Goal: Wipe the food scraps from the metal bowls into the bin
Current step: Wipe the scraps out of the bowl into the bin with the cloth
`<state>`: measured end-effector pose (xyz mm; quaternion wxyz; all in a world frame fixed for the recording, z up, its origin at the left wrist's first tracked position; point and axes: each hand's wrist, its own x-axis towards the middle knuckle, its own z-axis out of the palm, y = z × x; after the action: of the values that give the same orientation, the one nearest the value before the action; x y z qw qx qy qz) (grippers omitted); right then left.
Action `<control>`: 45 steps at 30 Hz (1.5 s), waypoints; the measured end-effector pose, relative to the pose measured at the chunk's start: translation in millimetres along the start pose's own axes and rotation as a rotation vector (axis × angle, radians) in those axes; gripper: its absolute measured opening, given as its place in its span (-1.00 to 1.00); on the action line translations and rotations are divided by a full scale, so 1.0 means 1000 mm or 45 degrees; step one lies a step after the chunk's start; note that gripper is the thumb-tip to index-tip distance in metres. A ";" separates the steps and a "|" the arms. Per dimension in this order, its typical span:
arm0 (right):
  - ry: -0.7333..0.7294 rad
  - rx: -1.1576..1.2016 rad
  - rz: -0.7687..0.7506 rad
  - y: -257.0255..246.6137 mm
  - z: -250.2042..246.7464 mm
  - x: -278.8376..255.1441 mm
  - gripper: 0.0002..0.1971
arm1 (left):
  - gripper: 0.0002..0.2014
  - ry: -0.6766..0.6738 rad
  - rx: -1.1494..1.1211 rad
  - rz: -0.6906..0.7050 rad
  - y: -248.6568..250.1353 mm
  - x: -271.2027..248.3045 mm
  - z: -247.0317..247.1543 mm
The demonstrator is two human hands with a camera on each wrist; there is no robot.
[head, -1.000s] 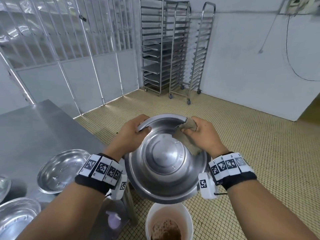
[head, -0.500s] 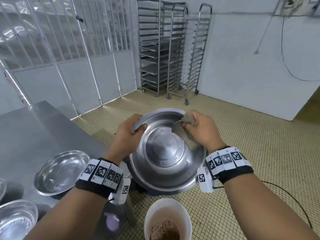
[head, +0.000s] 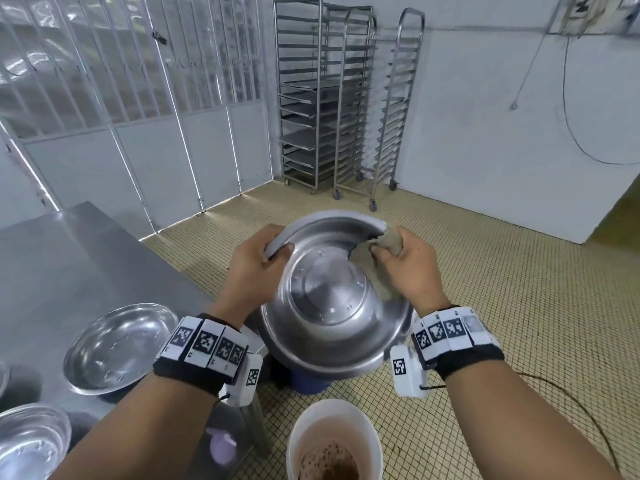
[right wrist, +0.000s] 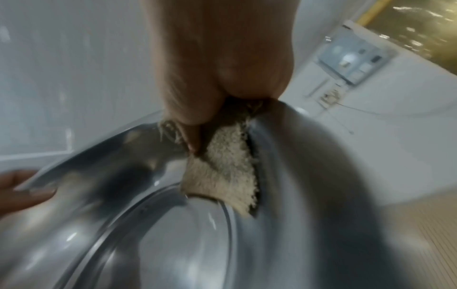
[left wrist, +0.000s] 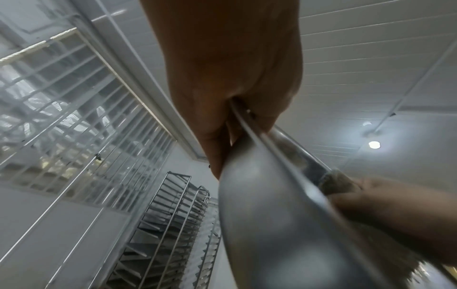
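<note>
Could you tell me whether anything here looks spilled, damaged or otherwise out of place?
Nothing stands out. The left hand grips the rim of the tilted metal bowl, the right hand presses a cloth inside it, and the bin stands upright on the floor below. No scraps show on the tiles.

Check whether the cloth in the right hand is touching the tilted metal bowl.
Touching. The right wrist view shows the cloth pressed by the right hand against the metal bowl just inside its rim.
</note>
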<state>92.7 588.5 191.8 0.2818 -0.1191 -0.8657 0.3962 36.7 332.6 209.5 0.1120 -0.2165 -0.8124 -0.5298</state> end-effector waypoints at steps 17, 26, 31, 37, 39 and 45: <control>0.175 0.311 0.343 0.021 0.021 -0.015 -0.92 | -0.94 0.267 -0.272 -0.179 -0.015 0.008 0.012; 0.095 0.100 0.134 0.007 -0.005 0.005 -0.92 | -0.91 0.050 -0.016 -0.012 -0.006 0.006 0.012; 0.176 0.340 0.360 0.021 0.016 -0.021 -0.94 | -0.87 0.285 -0.275 -0.130 -0.007 0.005 0.013; 0.098 0.043 0.115 0.003 -0.004 -0.007 -0.92 | -0.85 -0.018 0.036 0.018 0.006 0.000 0.005; -0.022 -0.223 -0.105 -0.012 -0.013 0.007 -0.88 | -0.85 -0.093 0.087 0.095 0.010 -0.003 0.008; -0.163 -0.646 -0.475 -0.030 -0.010 0.023 -0.82 | -0.76 -0.160 0.093 0.189 0.001 -0.005 0.016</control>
<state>80.5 584.9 228.9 0.2557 0.0005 -0.9598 0.1157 42.4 346.6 201.0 0.1075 -0.3046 -0.8184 -0.4753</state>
